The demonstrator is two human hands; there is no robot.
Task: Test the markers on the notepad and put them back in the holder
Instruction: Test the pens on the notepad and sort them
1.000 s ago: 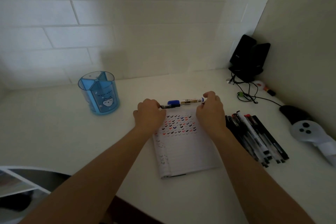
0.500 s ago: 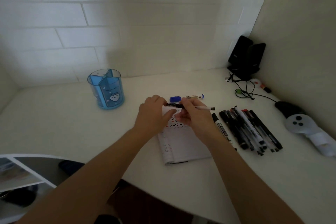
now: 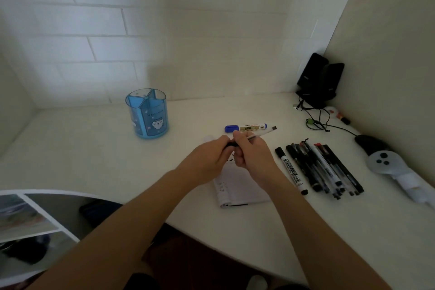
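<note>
My right hand (image 3: pixel 253 155) grips a thin clear pen (image 3: pixel 263 134) whose far end points up and to the right. My left hand (image 3: pixel 209 156) pinches the pen's dark near end, likely its cap. Both hands hover over the white notepad (image 3: pixel 237 187), which lies on the desk with small check marks partly hidden under them. A blue-capped marker (image 3: pixel 246 127) lies on the desk just beyond the hands. A row of several pens and markers (image 3: pixel 320 167) lies to the right of the notepad. The blue divided holder (image 3: pixel 147 115) stands at the back left.
Two black speakers (image 3: pixel 319 77) with cables (image 3: pixel 315 120) stand in the back right corner. A black mouse (image 3: pixel 369 143) and a grey controller (image 3: pixel 386 162) lie along the right wall. The curved desk edge (image 3: pixel 188 233) runs below the notepad.
The blue-capped marker was set down on the desk beyond the notepad. My right hand took up a thin clear pen, and both hands now hold it above the notepad.
</note>
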